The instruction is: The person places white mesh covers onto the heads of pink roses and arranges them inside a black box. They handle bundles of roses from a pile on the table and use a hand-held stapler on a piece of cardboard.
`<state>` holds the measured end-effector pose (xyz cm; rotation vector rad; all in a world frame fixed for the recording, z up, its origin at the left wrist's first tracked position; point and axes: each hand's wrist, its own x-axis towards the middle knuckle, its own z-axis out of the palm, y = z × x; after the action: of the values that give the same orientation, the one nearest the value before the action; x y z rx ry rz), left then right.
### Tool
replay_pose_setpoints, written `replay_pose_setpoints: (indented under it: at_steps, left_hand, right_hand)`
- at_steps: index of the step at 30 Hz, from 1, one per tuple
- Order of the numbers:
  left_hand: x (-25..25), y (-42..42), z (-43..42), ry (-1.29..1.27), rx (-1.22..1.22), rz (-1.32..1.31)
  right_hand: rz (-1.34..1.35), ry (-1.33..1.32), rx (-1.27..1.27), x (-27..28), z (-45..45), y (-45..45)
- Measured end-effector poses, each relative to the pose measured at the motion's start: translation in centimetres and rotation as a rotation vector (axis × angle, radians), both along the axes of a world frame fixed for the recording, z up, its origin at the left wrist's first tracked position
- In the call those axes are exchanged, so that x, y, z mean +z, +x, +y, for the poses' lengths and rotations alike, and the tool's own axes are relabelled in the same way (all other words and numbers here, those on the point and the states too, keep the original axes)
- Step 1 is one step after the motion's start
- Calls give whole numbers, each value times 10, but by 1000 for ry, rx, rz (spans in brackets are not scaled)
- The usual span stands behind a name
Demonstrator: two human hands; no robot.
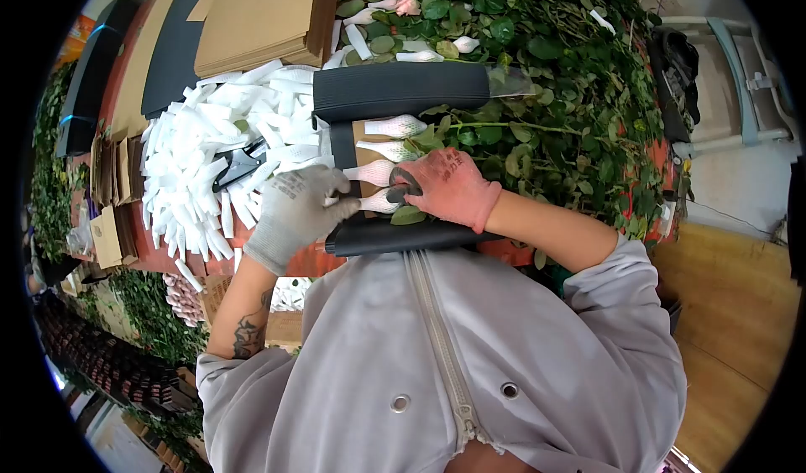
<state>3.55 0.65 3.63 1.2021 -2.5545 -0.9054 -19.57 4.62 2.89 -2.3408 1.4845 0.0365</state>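
Several rosebuds in white foam net sleeves lie in a row on a strip of cardboard, among them an upper sleeved rose (395,126) and a pinkish sleeved rose (369,172). My left hand (294,213), in a grey knit glove, pinches the open end of the lowest foam net sleeve (379,203). My right hand (449,186), in a pink glove with dark fingertips, is curled round the base of that lowest rose, which its fingers partly hide. A black ribbed sheet (403,91) lies folded above the row, and a black flap (411,236) runs below it.
A heap of white foam net sleeves (197,171) lies to the left, with a black stapler (241,164) on it. Cardboard sheets (260,20) are stacked behind. Leafy rose stems (571,87) cover the table's right side. A metal-framed chair (730,78) stands at the right.
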Motion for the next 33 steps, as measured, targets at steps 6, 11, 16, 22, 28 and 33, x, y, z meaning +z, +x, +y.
replay_pose_setpoints:
  at_steps: [6, 11, 16, 22, 28, 33]
  left_hand:
    - [-32, -1, 1, -49, -152, 90]
    - [-29, 6, -1, -133, -270, 88]
    - [-25, 14, 3, -103, -218, 125]
    - [-20, 54, -6, -6, -201, 18]
    - [52, 8, 18, -70, -157, 23]
    - [31, -38, 52, -88, -207, -58]
  right_hand:
    - [-52, 96, 56, 2, -5, -6]
    - [-71, 197, 150, -3, -2, -22]
    - [-5, 21, 176, -19, 5, -26]
    - [-15, -51, 250, -15, 5, -25]
    - [12, -29, 329, -6, 2, -19]
    - [-194, -144, 220, 2, 2, -25]
